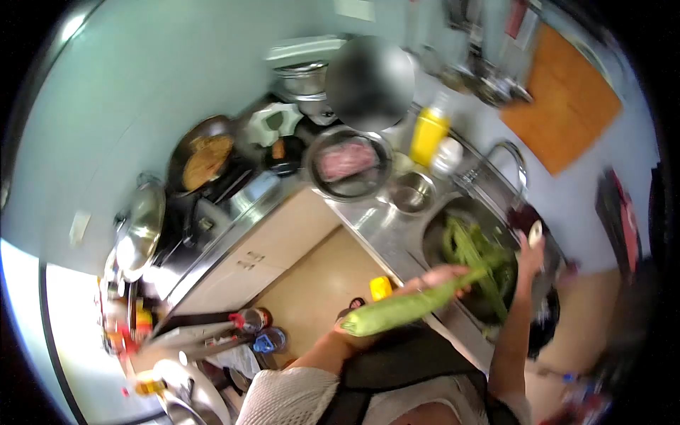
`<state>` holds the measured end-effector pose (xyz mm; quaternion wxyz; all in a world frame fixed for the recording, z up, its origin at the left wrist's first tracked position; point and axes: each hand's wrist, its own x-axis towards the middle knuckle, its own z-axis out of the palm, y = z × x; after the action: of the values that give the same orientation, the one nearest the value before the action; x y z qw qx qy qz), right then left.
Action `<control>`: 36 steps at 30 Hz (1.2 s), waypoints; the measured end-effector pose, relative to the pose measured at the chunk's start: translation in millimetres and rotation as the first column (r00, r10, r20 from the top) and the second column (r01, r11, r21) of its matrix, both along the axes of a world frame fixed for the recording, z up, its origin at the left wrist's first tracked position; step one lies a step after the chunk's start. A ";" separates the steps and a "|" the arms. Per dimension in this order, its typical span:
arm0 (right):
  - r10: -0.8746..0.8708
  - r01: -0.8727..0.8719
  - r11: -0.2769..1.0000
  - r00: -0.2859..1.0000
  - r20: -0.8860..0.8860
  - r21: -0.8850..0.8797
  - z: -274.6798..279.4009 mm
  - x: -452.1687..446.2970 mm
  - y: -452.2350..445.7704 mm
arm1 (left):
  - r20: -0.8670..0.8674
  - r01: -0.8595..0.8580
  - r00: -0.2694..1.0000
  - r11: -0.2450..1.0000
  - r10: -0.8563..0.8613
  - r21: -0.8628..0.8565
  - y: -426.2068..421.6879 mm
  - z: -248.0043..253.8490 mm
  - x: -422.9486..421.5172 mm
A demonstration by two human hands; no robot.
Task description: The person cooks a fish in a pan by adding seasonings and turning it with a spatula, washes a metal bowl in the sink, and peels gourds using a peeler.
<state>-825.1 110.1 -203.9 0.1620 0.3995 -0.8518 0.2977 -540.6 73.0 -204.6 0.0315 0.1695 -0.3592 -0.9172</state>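
Note:
A long pale-green gourd (397,309) lies tilted along my left forearm, its thick blunt end near my body and its thin end over the sink. My left hand (440,278) is wrapped round it near the thin end. My right hand (530,256), at the sink's right side, grips a small tool with a cream handle (535,232); its working end cannot be made out. Below both hands, the round sink basin (433,225) holds long green strips (467,248) that look like peel.
Left of the sink stand a metal bowl (412,193) and a pan with pink meat (347,160). A yellow bottle (429,134) and the tap (520,164) are behind it. A frying pan (205,154) with brown food sits on the stove. An orange cutting board (563,99) hangs on the wall.

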 end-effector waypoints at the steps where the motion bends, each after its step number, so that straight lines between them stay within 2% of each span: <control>1: 0.098 -0.074 0.988 0.978 0.185 -0.134 7.2 -1.4 1.6 | -0.232 0.114 0.972 0.940 -0.038 0.323 -10.7 -13.4 5.0; 2: 0.196 -0.104 0.956 0.920 0.339 -0.273 14.1 -3.4 2.7 | -0.175 0.044 0.985 0.969 -0.001 0.243 -12.7 -5.2 7.5; 3: 0.214 0.121 0.908 0.689 0.692 -0.401 52.2 33.9 3.8 | -0.115 -0.019 0.993 0.988 0.037 0.154 -14.3 1.8 9.3; 4: 0.165 0.138 0.942 0.607 0.778 -0.307 72.1 49.3 12.4 | -0.052 -0.072 0.996 0.996 0.076 0.061 -15.6 8.8 10.7; 5: 0.348 0.133 0.881 0.470 0.811 -0.455 74.2 62.0 17.8 | 0.170 -0.170 0.972 0.985 0.163 0.025 -13.6 46.0 9.3; 6: 0.471 0.065 0.857 0.307 0.827 -0.512 87.4 80.2 21.5 | 0.190 -0.152 0.973 0.984 0.133 0.091 -18.7 47.3 5.3; 7: 0.530 0.031 0.833 0.235 0.815 -0.552 92.8 98.7 29.3 | 0.009 -0.069 0.998 0.964 0.069 0.256 -22.5 40.1 2.8; 8: 0.601 -0.015 0.795 0.153 0.785 -0.606 95.7 112.7 30.3 | 0.073 -0.082 0.996 0.927 0.059 0.365 -24.2 38.8 -4.2; 10: 0.678 -0.084 0.735 0.133 0.723 -0.673 97.9 134.6 34.4 | -0.021 0.011 1.000 0.898 -0.002 0.439 -27.2 36.2 -8.9; 12: 0.685 -0.058 0.729 0.076 0.725 -0.682 98.6 143.6 39.4 | -0.043 0.062 0.998 0.905 -0.049 0.421 -27.1 35.9 -12.3; 13: 0.629 -0.003 0.776 0.066 0.774 -0.631 96.2 149.5 42.6 | -0.067 0.089 0.995 0.914 -0.068 0.396 -25.6 36.9 -14.9; 14: 0.626 -0.051 0.780 0.065 0.777 -0.624 92.9 153.9 45.2 | -0.064 0.103 0.994 0.911 -0.085 0.399 -23.1 37.8 -17.0; 16: 0.568 -0.102 0.818 -0.012 0.823 -0.566 90.8 159.1 49.7 | 0.063 0.055 0.996 0.994 -0.060 0.090 -17.2 42.2 -20.2; 17: 0.577 -0.123 0.808 -0.035 0.816 -0.576 90.6 159.8 50.4 | 0.174 0.025 0.984 0.997 -0.036 0.067 -11.0 63.8 -23.7; 18: 0.575 -0.114 0.811 -0.032 0.818 -0.574 89.5 160.0 51.1 | 0.177 0.034 0.983 0.997 -0.046 0.070 -9.1 61.4 -25.0; 20: 0.587 0.073 0.809 -0.123 0.800 -0.583 86.7 157.8 51.2 | 0.203 -0.041 0.979 0.979 0.000 0.201 -7.0 56.3 -27.4; 21: 0.528 -0.017 0.848 0.096 0.844 -0.529 71.3 143.4 48.3 | 0.261 -0.057 0.965 0.983 0.009 0.177 -5.3 56.0 -28.3; 22: 0.504 0.001 0.863 0.079 0.860 -0.505 67.5 126.1 49.1 | 0.265 -0.054 0.964 0.982 0.005 0.179 -6.4 50.1 -28.9; 23: 0.466 -0.026 0.873 0.332 0.820 -0.486 55.8 107.5 47.9 | 0.171 0.029 0.981 0.949 -0.087 0.314 -9.9 38.4 -29.9; 24: 0.348 -0.012 0.911 0.557 0.754 -0.411 43.9 81.8 46.3 | 0.067 0.118 0.984 0.892 -0.163 0.436 -11.6 28.2 -28.2; 25: 0.070 0.121 0.955 0.794 0.604 -0.269 22.8 47.6 46.0 | 0.047 0.168 0.979 0.909 -0.201 0.382 -11.3 21.6 -24.3; 26: -0.068 0.239 0.938 0.837 0.543 -0.250 -1.3 11.2 52.3 | 0.047 0.166 0.979 0.910 -0.198 0.380 -10.2 22.9 -22.6; 27: -0.211 0.394 0.889 0.806 0.554 -0.235 -14.9 -12.9 59.1 | 0.020 0.197 0.974 0.882 -0.227 0.427 -8.3 25.5 -19.0; 28: -0.269 0.444 0.877 0.769 0.580 -0.182 -17.6 -27.7 65.8 | -0.011 0.227 0.968 0.852 -0.252 0.471 -8.0 26.5 -18.1; 30: -0.019 0.414 0.829 0.693 0.721 -0.376 26.2 -1.5 63.0 | 0.045 0.171 0.974 0.852 -0.222 0.495 -6.4 25.8 -21.8; 32: 0.408 0.180 0.814 0.500 0.764 -0.552 64.9 53.6 56.9 | 0.103 0.126 0.973 0.847 -0.207 0.517 -6.0 25.3 -25.6; 34: 0.477 0.137 0.848 0.225 0.850 -0.512 73.6 99.6 51.6 | 0.145 0.119 0.966 0.867 -0.214 0.484 -8.2 26.0 -30.5; 35: 0.485 0.061 0.867 0.120 0.866 -0.494 74.9 116.0 52.0 | 0.144 0.122 0.966 0.868 -0.216 0.481 -8.1 26.8 -33.2; 36: 0.481 -0.020 0.877 0.015 0.877 -0.480 75.6 125.7 51.2 | 0.118 0.148 0.973 0.927 -0.199 0.344 -7.7 27.9 -36.2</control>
<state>-699.4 161.3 -128.3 -0.4515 0.2010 -0.5764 0.6508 -576.8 65.3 -176.7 -0.1065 0.2086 -0.2142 -0.9483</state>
